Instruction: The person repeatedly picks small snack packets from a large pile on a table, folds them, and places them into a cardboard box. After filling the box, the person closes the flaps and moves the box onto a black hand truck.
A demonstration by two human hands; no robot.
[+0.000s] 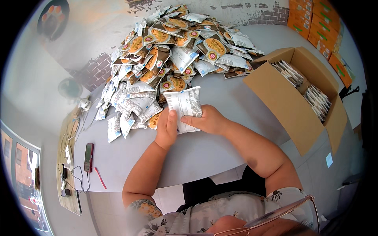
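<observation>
Both hands are closed on a white printed packet (183, 103), held just above the grey table in front of me. My left hand (167, 128) grips its left edge with the thumb pointing up. From the right side my right hand (208, 120) holds it, the thumb lying across its front. Whether one packet or a thin stack is in my grip cannot be made out. Right behind it rises a large heap of similar packets (173, 55), some showing brown and orange fronts, others white printed backs.
An open cardboard box (283, 100) at the right holds rows of packets standing on edge. Orange cartons (315, 25) are stacked behind it. On the left lie a red-edged handheld device (89, 157), a red strip (100, 178) and cables; a small fan (71, 88) stands farther back.
</observation>
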